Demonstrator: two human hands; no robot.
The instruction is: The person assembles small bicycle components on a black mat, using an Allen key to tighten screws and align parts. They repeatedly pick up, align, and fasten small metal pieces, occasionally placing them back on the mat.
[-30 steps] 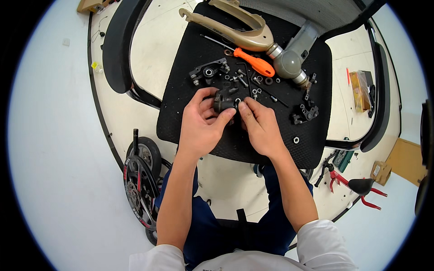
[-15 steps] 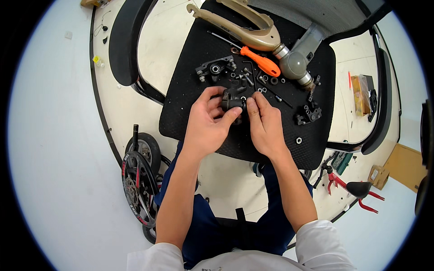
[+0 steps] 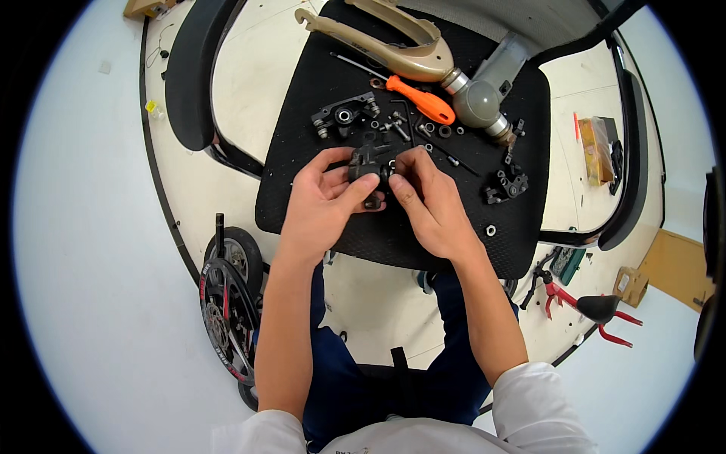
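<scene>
My left hand (image 3: 318, 198) is closed round a black metal part that looks like a bicycle brake caliper (image 3: 366, 163), its thumb pressed along the front. At the right side of that part, the thumb and bent forefinger of my right hand (image 3: 432, 206) pinch its small round black end piece (image 3: 386, 173). Both hands are above the near half of a black chair seat (image 3: 378, 246). Just beyond them lie loose bolts (image 3: 398, 125), hex keys (image 3: 454, 157) and an orange-handled screwdriver (image 3: 420, 100). A similar black bracket with bolts (image 3: 345, 115) rests to the left.
A tan fork (image 3: 412, 59) joined to a grey rounded housing (image 3: 476, 104) lies at the back of the seat. More black parts (image 3: 505, 186) and a nut (image 3: 491, 230) sit at the right. Armrests (image 3: 189, 83) flank the seat. Wheels (image 3: 227, 318) stand on the floor, lower left.
My right hand has turned, its forefinger now curled more over the end piece. The held part has shifted slightly left. The whole view has shifted a little too.
</scene>
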